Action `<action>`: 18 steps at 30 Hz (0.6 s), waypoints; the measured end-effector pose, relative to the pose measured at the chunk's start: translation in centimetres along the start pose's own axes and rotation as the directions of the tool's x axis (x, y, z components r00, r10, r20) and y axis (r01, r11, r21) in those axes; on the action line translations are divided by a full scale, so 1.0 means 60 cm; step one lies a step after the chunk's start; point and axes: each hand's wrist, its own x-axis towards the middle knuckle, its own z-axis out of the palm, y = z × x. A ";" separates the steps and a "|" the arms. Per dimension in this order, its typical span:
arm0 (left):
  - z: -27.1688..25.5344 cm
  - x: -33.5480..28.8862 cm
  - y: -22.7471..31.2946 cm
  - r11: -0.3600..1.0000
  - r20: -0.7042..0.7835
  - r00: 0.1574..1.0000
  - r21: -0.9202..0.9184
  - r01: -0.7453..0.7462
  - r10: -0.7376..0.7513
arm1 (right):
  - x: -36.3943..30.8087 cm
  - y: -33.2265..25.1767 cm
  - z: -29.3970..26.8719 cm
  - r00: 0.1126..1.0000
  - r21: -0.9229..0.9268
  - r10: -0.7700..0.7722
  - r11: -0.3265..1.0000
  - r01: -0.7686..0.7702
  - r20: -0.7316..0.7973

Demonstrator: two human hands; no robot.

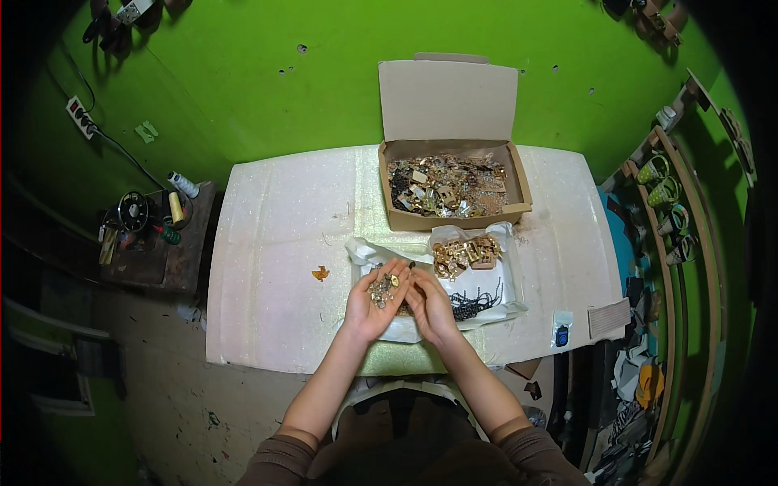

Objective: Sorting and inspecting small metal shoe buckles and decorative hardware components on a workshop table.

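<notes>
two bare hands meet over the tabletop in the head view. small gold, silver and clear glittering trinkets (382,290) lie loose in the cupped left hand (366,314), palm up and unclenched, with one rounder gold piece among them; they are too many and too fine to count. the right hand (435,308) sits just beside it, fingers bent inward; i cannot tell whether it grasps anything.

one brown cardboard box (455,220), lid raised, stands behind, filled with mixed gold, black and clear trinkets (450,186). nearer, crinkled white plastic lining (494,279) bears one heap of gold metal pieces (468,255) and one bunch of black beaded strands (476,304). one orange irregular scrap (321,274) lies to the left; one small clear packet with a dark piece inside (562,330) and one beige ribbed card (609,318) lie to the right.

the tabletop (279,219) is pale, speckled and glittery, against a bright green wall (267,89). one white power strip (79,118) hangs at left, above a dark side table (146,271) with thread spools (176,208).
</notes>
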 end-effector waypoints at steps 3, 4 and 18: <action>0.004 -0.002 -0.002 0.999 -0.020 1.000 0.051 -0.012 0.013 | -0.009 -0.010 0.010 0.982 -0.240 -0.186 0.953 0.182 0.005; 0.002 -0.001 -0.004 0.999 -0.046 0.999 0.033 -0.018 0.019 | -0.013 -0.015 0.012 0.953 -0.407 -0.297 0.865 0.294 0.057; -0.042 0.003 -0.021 0.988 -0.102 0.987 0.112 -0.110 0.121 | -0.011 -0.001 0.027 0.815 -0.820 -0.198 0.081 0.567 0.544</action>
